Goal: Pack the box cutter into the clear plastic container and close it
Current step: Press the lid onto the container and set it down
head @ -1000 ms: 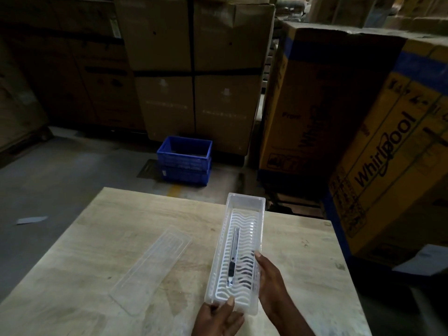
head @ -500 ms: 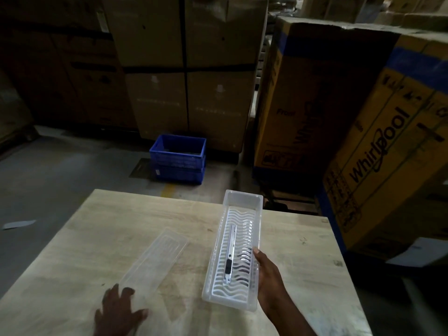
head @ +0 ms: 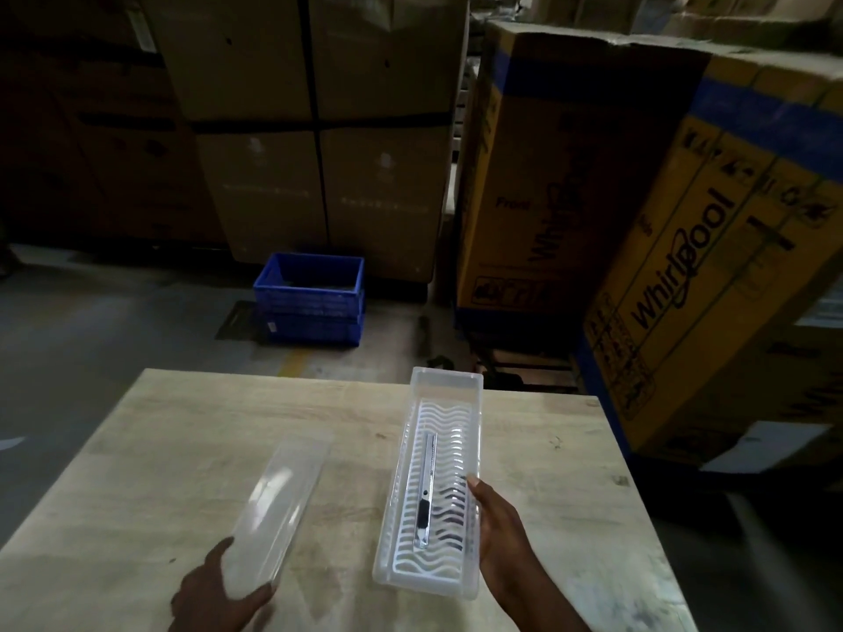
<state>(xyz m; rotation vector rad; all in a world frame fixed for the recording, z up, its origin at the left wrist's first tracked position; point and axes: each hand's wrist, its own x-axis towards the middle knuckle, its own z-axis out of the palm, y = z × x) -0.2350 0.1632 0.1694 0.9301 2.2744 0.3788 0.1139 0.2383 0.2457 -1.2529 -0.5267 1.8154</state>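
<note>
A long clear plastic container (head: 444, 385) with a white wavy grid inside stands open on the wooden table (head: 150, 453). The silver and black box cutter (head: 425, 494) lies lengthwise in it. My right hand (head: 499, 535) holds the container's right wall near its front end. Left of the container, the clear lid (head: 283, 499) is tilted, its near end raised off the table. My left hand (head: 219, 595) grips that near end of the lid.
Beyond the table's far edge a blue crate (head: 310, 296) sits on the concrete floor. Tall brown cartons (head: 319, 130) stand behind it. Yellow Whirlpool cartons (head: 675, 266) stand close to the table's right side.
My left hand left the container's near end, went left across the table, and took hold of the lid, lifting its near end. The right hand stayed on the container.
</note>
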